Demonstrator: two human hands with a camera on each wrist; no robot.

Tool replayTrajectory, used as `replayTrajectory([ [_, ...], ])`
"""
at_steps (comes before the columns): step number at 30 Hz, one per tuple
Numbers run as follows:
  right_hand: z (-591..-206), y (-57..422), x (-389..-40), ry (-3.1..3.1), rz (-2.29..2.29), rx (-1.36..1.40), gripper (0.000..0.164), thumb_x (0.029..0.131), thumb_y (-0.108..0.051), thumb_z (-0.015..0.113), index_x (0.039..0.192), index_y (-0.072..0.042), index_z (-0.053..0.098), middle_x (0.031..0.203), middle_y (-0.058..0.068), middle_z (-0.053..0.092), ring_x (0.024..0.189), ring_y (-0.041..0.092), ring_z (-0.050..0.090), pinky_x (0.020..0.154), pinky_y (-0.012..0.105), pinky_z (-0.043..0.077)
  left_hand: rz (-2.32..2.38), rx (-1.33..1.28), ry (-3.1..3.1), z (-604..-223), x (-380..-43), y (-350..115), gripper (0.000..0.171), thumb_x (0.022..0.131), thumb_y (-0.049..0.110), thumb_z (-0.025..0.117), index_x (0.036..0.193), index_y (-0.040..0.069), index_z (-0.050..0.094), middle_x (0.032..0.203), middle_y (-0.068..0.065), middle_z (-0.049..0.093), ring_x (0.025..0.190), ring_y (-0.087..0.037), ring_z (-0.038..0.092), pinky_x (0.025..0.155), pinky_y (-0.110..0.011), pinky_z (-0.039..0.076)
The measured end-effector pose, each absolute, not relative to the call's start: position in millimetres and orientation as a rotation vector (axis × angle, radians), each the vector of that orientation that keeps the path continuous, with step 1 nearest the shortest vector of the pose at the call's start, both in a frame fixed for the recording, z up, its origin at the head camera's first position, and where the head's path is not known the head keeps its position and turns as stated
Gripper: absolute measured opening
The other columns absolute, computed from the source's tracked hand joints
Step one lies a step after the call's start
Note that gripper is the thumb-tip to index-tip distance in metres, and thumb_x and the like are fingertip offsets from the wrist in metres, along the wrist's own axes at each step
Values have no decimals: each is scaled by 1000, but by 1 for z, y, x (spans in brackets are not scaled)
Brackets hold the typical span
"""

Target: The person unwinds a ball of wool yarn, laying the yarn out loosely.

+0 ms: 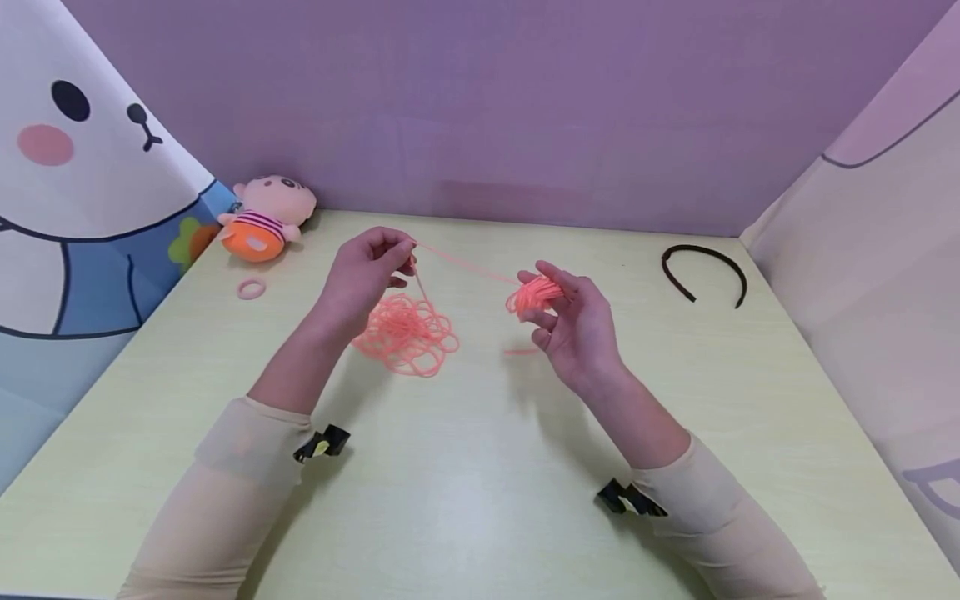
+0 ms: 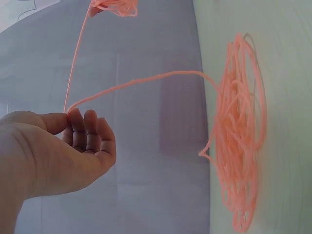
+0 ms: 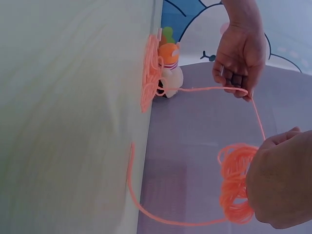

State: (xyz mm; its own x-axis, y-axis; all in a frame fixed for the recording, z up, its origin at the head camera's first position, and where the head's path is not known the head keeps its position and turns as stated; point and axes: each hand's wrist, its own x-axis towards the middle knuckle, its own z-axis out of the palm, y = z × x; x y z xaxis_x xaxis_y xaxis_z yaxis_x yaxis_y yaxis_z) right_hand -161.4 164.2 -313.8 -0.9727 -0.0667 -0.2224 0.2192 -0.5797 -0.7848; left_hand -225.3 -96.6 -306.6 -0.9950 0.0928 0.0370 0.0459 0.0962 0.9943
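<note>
In the head view my left hand (image 1: 362,275) pinches a coral-pink yarn strand (image 1: 465,262) between thumb and index finger, above the table. From that pinch the strand runs taut to a wound yarn bundle (image 1: 535,295) at the fingers of my right hand (image 1: 588,333). The right fingers hold the bundle, with loops lying about them; the right wrist view shows its stacked loops (image 3: 236,180). Beneath the left hand, a loose yarn pile (image 1: 405,333) lies on the table, joined to the pinch by a slack length (image 2: 141,79). A yarn tail (image 3: 161,222) hangs from the bundle onto the table.
A plush doll (image 1: 266,218) sits at the back left corner, with a pink ring (image 1: 251,289) in front of it. Toward the back right lies a black headband (image 1: 705,248). A purple backdrop (image 1: 480,117) stands behind the pale table (image 1: 465,500).
</note>
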Motion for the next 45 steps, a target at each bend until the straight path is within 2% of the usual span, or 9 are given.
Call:
replayTrajectory([
  [12, -309, 168, -163, 942, -2963, 154, 37, 103, -24, 36, 129, -13, 60, 137, 6, 60, 60, 19, 62, 48, 21, 39, 1978, 61, 2330, -308, -228, -105, 24, 105, 24, 58, 118, 4, 63, 105, -7, 62, 95, -23, 61, 80, -31, 53],
  [17, -310, 168, -164, 922, -2934, 174, 36, 102, -23, 39, 129, -11, 60, 120, 6, 67, 54, 19, 58, 47, 22, 38, 2075, -78, 2352, -308, -231, -113, 23, 104, 24, 58, 117, 6, 64, 102, -6, 61, 89, -18, 61, 80, -33, 53],
  [21, -311, 167, -164, 981, -2861, 193, 36, 102, -21, 40, 131, -8, 59, 102, 5, 70, 49, 17, 55, 47, 23, 38, 2243, -174, 2321, -307, -232, -117, 18, 104, 22, 58, 112, 8, 64, 96, -2, 59, 83, -16, 61, 72, -28, 52],
  [26, -313, 164, -165, 1130, -2705, 216, 33, 103, -19, 41, 129, -7, 58, 98, 4, 70, 46, 13, 54, 47, 23, 37, 2362, -275, 2315, -306, -233, -118, 14, 104, 20, 56, 110, 10, 63, 97, -1, 56, 84, -14, 57, 70, -26, 49],
  [30, -314, 163, -163, 1202, -2608, 193, 31, 104, -20, 43, 128, -8, 58, 98, 5, 70, 46, 11, 53, 48, 22, 40, 2291, -301, 2432, -307, -234, -115, 20, 102, 15, 56, 120, 8, 61, 106, 1, 54, 95, -12, 53, 77, -25, 46],
  [34, -314, 162, -161, 1209, -2555, 134, 31, 104, -22, 43, 125, -7, 60, 95, 5, 70, 45, 11, 53, 49, 21, 42, 2137, -142, 2544, -310, -234, -108, 29, 99, 4, 55, 129, 4, 58, 119, -5, 56, 108, -16, 51, 86, -27, 45],
  [39, -314, 161, -159, 1176, -2506, 44, 34, 106, -26, 41, 123, -5, 62, 95, 5, 71, 48, 11, 54, 49, 21, 41, 1736, 305, 2461, -319, -229, -93, 26, 101, 4, 57, 126, 1, 59, 126, -16, 60, 109, -24, 58, 92, -42, 50],
  [42, -314, 162, -157, 1165, -2471, 1, 37, 106, -31, 41, 123, -6, 62, 99, 5, 70, 50, 12, 53, 50, 22, 41, 1508, 553, 2350, -328, -224, -83, 27, 100, 7, 62, 127, 4, 60, 126, -15, 61, 116, -27, 59, 96, -45, 51],
  [45, -312, 162, -155, 1164, -2419, -48, 40, 107, -35, 40, 123, -7, 63, 105, 5, 67, 52, 12, 55, 51, 22, 43, 1412, 730, 2247, -336, -218, -75, 35, 98, 9, 66, 132, 8, 59, 130, -7, 61, 124, -26, 57, 100, -40, 50],
])
